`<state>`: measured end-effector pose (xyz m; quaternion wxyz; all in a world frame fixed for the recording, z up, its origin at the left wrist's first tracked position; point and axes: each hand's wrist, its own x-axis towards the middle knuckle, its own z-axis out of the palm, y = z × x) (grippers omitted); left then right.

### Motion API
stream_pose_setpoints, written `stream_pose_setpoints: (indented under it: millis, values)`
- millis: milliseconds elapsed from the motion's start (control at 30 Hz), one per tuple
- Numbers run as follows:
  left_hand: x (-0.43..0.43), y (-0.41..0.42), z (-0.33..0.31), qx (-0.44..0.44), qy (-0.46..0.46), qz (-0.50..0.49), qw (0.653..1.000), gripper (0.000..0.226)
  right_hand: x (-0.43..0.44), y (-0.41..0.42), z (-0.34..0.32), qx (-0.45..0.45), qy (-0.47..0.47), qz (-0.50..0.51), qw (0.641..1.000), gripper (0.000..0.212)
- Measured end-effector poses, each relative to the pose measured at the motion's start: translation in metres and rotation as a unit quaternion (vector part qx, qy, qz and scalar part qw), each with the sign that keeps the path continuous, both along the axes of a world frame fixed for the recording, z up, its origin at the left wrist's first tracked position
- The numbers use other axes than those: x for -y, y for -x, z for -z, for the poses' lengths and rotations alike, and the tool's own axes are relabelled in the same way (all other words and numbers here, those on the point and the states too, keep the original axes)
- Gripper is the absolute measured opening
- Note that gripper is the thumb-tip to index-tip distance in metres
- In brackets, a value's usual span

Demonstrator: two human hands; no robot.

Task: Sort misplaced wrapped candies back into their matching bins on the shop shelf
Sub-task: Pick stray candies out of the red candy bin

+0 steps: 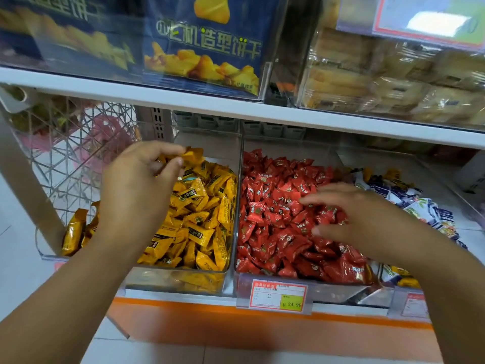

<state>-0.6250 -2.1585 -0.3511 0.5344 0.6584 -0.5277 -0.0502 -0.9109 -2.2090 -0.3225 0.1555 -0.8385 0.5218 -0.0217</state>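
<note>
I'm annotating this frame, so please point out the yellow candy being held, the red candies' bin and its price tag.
yellow candy (193, 154): head view, middle of its wrapper.
red candies' bin (338, 290): head view, clear front wall.
price tag (278, 295): head view, centre of the label.

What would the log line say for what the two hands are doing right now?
left hand: pinches yellow candy over yellow bin | right hand: fingers spread, touches red candies | yellow candy: not yet dropped
</note>
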Motion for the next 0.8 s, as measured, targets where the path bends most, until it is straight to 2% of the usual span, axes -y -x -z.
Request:
stream_pose_setpoints:
  millis: [100, 167, 233, 300, 367, 533, 700, 800]
  values:
    - [0.001, 0.004, 0.014, 0.114, -0.106, 0.014, 0.988, 0.046, -0.002, -0.001, 0.004, -0.107, -0.054, 0.022, 0.993, 0.079]
    - [-0.002, 0.017, 0.017, 0.182, -0.118, 0.068, 0.974, 0.053, -0.001, -0.012, 0.017, -0.137, -0.078, 0.03, 0.987, 0.103]
    - [-0.006, 0.03, 0.018, 0.191, -0.153, 0.155, 0.957, 0.063, 0.005, -0.025, 0.035, -0.157, -0.095, 0.031, 0.983, 0.118]
    - [-0.008, 0.039, 0.024, 0.196, -0.192, 0.214, 0.938, 0.078, 0.015, -0.035, 0.05, -0.143, -0.107, 0.045, 0.983, 0.122]
    - [-0.008, 0.043, 0.03, 0.202, -0.216, 0.232, 0.927, 0.082, 0.023, -0.04, 0.059, -0.096, -0.089, 0.067, 0.989, 0.118]
    - [-0.01, 0.04, 0.032, 0.197, -0.217, 0.242, 0.925, 0.077, 0.033, -0.042, 0.069, 0.048, 0.01, 0.104, 0.993, 0.078]
    - [-0.007, 0.038, 0.031, 0.211, -0.211, 0.251, 0.921, 0.082, 0.05, -0.041, 0.049, 0.193, 0.027, 0.165, 0.967, 0.076]
    - [-0.007, 0.035, 0.032, 0.213, -0.207, 0.256, 0.92, 0.083, 0.055, -0.051, 0.036, 0.289, -0.001, 0.131, 0.948, 0.075]
